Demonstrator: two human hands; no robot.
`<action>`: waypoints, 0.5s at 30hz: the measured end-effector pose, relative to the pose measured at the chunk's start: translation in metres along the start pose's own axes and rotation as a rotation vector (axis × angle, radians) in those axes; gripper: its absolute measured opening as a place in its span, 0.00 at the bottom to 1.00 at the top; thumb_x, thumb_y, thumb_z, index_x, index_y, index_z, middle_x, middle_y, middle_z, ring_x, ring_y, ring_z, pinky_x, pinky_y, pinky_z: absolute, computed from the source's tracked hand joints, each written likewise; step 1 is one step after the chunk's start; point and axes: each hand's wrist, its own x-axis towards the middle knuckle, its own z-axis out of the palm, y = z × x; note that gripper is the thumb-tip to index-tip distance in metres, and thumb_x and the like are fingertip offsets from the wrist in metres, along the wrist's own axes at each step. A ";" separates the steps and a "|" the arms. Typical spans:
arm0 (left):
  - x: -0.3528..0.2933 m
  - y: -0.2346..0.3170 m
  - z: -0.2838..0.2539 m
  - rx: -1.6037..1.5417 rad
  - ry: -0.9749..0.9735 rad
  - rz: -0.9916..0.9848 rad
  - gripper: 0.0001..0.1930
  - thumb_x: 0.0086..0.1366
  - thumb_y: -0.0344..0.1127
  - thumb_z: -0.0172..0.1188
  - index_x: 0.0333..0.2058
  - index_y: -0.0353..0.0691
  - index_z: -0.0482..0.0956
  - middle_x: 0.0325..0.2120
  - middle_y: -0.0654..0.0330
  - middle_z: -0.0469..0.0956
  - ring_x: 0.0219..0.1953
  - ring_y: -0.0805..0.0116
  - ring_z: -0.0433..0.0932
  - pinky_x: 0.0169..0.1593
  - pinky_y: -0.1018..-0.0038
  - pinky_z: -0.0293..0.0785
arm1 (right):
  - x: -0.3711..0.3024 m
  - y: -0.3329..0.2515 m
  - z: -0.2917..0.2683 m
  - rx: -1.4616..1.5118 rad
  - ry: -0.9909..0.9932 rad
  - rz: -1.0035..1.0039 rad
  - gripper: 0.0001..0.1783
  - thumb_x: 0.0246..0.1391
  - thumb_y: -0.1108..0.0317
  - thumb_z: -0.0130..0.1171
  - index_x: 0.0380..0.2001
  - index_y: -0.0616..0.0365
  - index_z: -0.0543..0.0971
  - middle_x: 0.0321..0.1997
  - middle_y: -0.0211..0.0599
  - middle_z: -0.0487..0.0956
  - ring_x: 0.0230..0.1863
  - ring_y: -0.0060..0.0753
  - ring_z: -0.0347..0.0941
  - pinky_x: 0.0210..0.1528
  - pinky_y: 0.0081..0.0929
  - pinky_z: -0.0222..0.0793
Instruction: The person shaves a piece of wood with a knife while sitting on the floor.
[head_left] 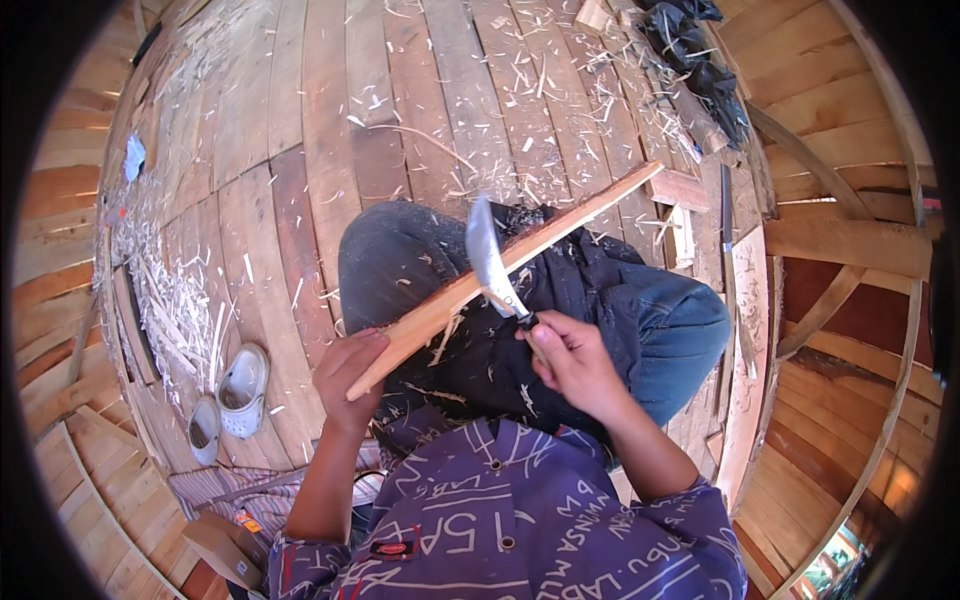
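Note:
Across my crossed legs lies a long, narrow strip of wood (430, 320), slanting from lower left up to the far right. Its upper side keeps a dark, rough edge, while the near face is pale. My left hand (348, 368) is closed around the strip's near end. In my right hand (578, 360) is the dark handle of a knife (488, 255) with a broad, curved blade. The blade points away from me and overlaps the middle of the strip; I cannot tell whether it touches. Shavings cling to the dark cloth on my lap.
Wood shavings (180, 310) are heaped on the plank floor (330, 120) at left. A pair of grey clogs (243, 390) stands nearby. Black plastic (705, 80) lies at far right, near a wood block (680, 190) and a long dark-handled tool (727, 210). A cardboard box (222, 548) sits lower left.

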 end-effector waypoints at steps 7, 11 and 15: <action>-0.003 0.002 -0.002 -0.002 -0.001 -0.052 0.14 0.41 0.18 0.64 0.31 0.35 0.81 0.28 0.55 0.80 0.34 0.57 0.80 0.42 0.67 0.78 | 0.013 -0.003 -0.019 -0.023 0.281 -0.228 0.16 0.65 0.61 0.44 0.33 0.63 0.74 0.15 0.25 0.65 0.12 0.12 0.57 0.13 0.15 0.53; -0.001 0.002 -0.003 0.007 0.016 -0.015 0.13 0.42 0.19 0.64 0.31 0.35 0.80 0.28 0.55 0.80 0.33 0.58 0.80 0.42 0.67 0.79 | 0.002 -0.008 -0.022 -0.304 0.131 -0.230 0.12 0.63 0.64 0.49 0.35 0.64 0.76 0.17 0.22 0.66 0.16 0.13 0.60 0.18 0.15 0.56; -0.002 0.002 0.004 0.027 0.022 -0.014 0.11 0.45 0.20 0.64 0.31 0.35 0.81 0.28 0.55 0.80 0.33 0.59 0.80 0.42 0.66 0.79 | -0.008 -0.008 -0.013 -0.405 0.118 -0.124 0.11 0.61 0.64 0.52 0.31 0.62 0.77 0.17 0.26 0.70 0.18 0.14 0.64 0.20 0.17 0.61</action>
